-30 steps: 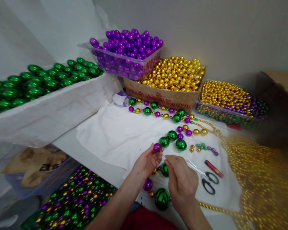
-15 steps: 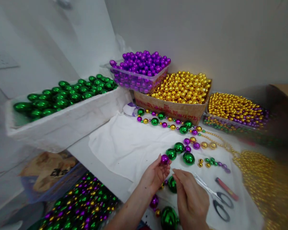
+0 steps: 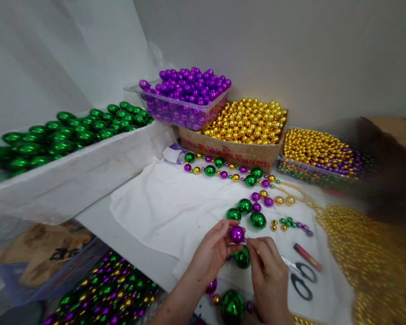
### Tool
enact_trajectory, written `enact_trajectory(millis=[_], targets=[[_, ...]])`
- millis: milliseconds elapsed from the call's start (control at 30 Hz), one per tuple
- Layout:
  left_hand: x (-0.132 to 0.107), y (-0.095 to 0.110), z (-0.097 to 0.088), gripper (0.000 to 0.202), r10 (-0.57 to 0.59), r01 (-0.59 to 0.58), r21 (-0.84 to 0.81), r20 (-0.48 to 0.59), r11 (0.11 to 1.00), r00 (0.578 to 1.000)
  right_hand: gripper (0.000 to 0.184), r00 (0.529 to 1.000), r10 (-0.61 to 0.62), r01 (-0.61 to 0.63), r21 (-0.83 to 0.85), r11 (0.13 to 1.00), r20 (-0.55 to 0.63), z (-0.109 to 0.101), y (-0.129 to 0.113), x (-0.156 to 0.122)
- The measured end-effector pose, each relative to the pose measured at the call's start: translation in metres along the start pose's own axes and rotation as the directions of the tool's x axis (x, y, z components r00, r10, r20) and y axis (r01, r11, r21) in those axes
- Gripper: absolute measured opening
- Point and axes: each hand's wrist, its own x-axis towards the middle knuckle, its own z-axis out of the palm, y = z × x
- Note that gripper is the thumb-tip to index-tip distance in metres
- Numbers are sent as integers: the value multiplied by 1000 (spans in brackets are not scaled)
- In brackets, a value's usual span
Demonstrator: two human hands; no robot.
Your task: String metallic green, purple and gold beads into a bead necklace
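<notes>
My left hand (image 3: 214, 243) holds a shiny purple bead (image 3: 237, 234) between thumb and fingers. Close against its right side, my right hand (image 3: 269, 271) is closed in a pinch; what lies between the fingertips is too small to make out. Below and between the hands hangs or lies part of a bead strand, with a green bead (image 3: 241, 257), a large green bead (image 3: 232, 307) and a smaller purple bead (image 3: 211, 286). Just beyond my fingers, loose green beads (image 3: 258, 220) and purple beads (image 3: 268, 201) rest on the white cloth (image 3: 149, 198).
Scissors (image 3: 302, 286) and a red lighter-like stick (image 3: 307, 257) lie at right, beside piled gold bead chain (image 3: 368, 262). A finished-looking strand (image 3: 210, 170) lies behind. Bead containers line the back: a foam box (image 3: 88, 180), a clear tub (image 3: 176, 110), a cardboard box (image 3: 230, 151).
My right hand's fingertips have come up against the purple bead, which now sits turned and slightly lower in my left hand. The whole view has shifted, scene sliding left.
</notes>
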Motion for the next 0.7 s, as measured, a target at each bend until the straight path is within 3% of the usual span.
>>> enact_trajectory(millis=[100, 167, 267, 333, 400, 467, 567, 700], targets=[[-2, 6, 14, 32, 93, -102, 309, 44, 946, 995, 21, 996, 69, -70, 20, 997, 49, -21, 7, -7], [-1, 6, 24, 38, 91, -146, 463, 138, 874, 986, 20, 982, 138, -131, -56, 990, 131, -39, 13, -13], [1, -1, 42, 43, 34, -213, 579, 303, 787, 952, 32, 952, 228, -187, -206, 961, 202, -65, 21, -21], [3, -11, 56, 44, 10, -260, 594, 390, 762, 921, 47, 957, 233, -190, -238, 952, 170, -77, 24, -22], [7, -22, 70, 44, 13, -305, 578, 453, 757, 891, 42, 957, 254, -229, -169, 959, 143, -81, 25, -19], [12, -32, 81, 45, 42, -342, 557, 480, 757, 876, 27, 927, 339, -343, -4, 939, 163, -79, 27, -15], [27, -41, 88, 45, 55, -361, 554, 492, 750, 869, 23, 833, 511, -551, 239, 800, 210, -77, 34, -13], [56, -44, 88, 46, -88, -302, 585, 545, 753, 834, 26, 717, 681, -664, 440, 604, 147, -84, 54, -19]])
